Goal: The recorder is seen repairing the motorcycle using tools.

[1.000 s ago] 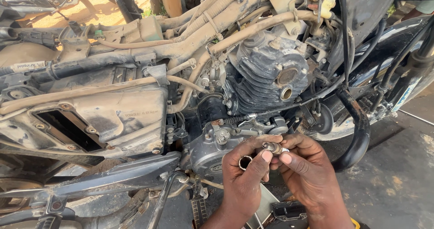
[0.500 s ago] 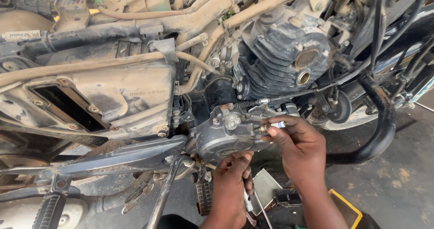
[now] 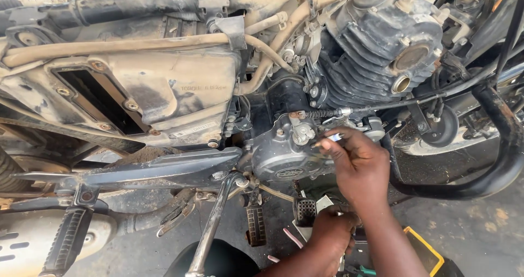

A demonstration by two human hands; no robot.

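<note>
Head view, looking down on the side of a dusty motorcycle.

Right hand (image 3: 360, 165) raised to the engine side cover (image 3: 284, 154), fingers pressed together, thumb and forefinger pinching a small silver part (image 3: 334, 137) at the cover's upper right edge. Part too small to identify; sits just below the spring-wrapped cable (image 3: 322, 113) running along the top of the cover. Fingertips touching or just beside the cover; exact contact not discernible.

Left hand (image 3: 327, 236) lower, below the right wrist, curled into a closed grip near the footrest (image 3: 305, 211) and a pale flat piece (image 3: 322, 205) on the ground. Object inside the grip, if any, hidden; cannot tell what is held. Thin pink stick (image 3: 292, 237) lying just left of this hand.

Finned cylinder (image 3: 382, 58) up and to the right of the cover, open round exhaust port (image 3: 401, 83) facing outward. Dust-coated air box (image 3: 158, 91) to the left, rectangular opening (image 3: 90, 99) on its face. Tan hoses (image 3: 136, 42) crossing above it. Kick lever (image 3: 213, 222) angled down from the cover's lower left. Black curved crash bar (image 3: 502, 146) to the far right. Muffler (image 3: 33, 244) at lower left. Yellow-edged box (image 3: 423, 249) on the ground beside the right forearm.
</note>
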